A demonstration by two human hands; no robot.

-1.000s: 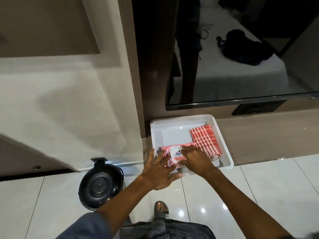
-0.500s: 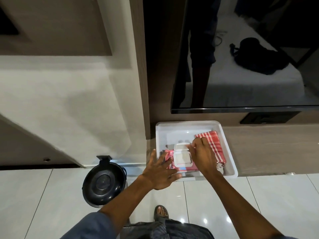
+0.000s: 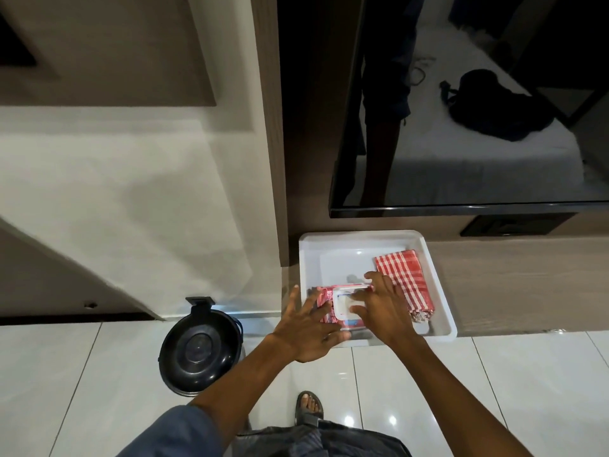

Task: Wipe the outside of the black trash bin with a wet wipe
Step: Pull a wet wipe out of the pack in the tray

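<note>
A black trash bin (image 3: 201, 351) with its round lid closed stands on the white tiled floor against the wall, lower left. A red wet wipe pack (image 3: 324, 300) with a white flip lid (image 3: 342, 305) lies in a white tray (image 3: 362, 235) on a low wooden shelf. My left hand (image 3: 306, 331) brackets the pack's left end between spread fingers and thumb. My right hand (image 3: 385, 305) rests its fingers, held apart, on the white lid. Whether a wipe is pinched there is hidden.
A folded red and white checked cloth (image 3: 405, 278) lies in the tray's right half. A dark glossy screen (image 3: 461, 127) hangs above the shelf. My sandalled foot (image 3: 308, 407) is on the tiles below the tray, right of the bin.
My right hand lifted the pack's white lid, then came back down onto the lid area. My left hand stayed on the pack's left end. The camera tilted slightly.
</note>
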